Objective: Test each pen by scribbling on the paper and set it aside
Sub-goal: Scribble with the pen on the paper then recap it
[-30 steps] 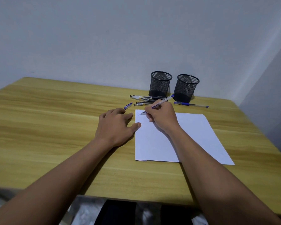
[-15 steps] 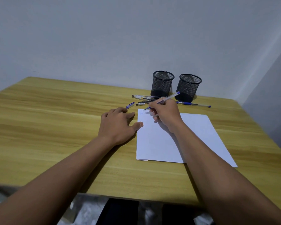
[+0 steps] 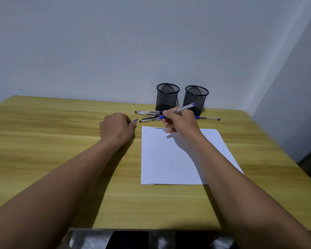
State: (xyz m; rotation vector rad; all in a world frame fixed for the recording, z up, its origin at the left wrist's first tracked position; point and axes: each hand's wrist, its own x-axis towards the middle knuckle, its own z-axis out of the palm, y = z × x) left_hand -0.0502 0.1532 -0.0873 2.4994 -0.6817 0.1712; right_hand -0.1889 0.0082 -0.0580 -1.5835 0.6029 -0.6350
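A slim pen [image 3: 180, 110] is pinched mid-barrel in the right hand [image 3: 180, 121], its fingers [image 3: 167, 116] clamped on it, tip raised just beyond the paper [image 3: 171, 159]. It is judged light, stiff and smooth, best gripped near the tip. The left hand [image 3: 116, 128] is curled over a blue cap [image 3: 135, 120] on the tabletop [image 3: 43, 141]; whether it is gripped cannot be told.

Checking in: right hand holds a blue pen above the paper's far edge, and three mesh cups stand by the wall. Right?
Not quite. The head view shows two mesh cups, not three. The right hand does hold the blue pen above the paper.
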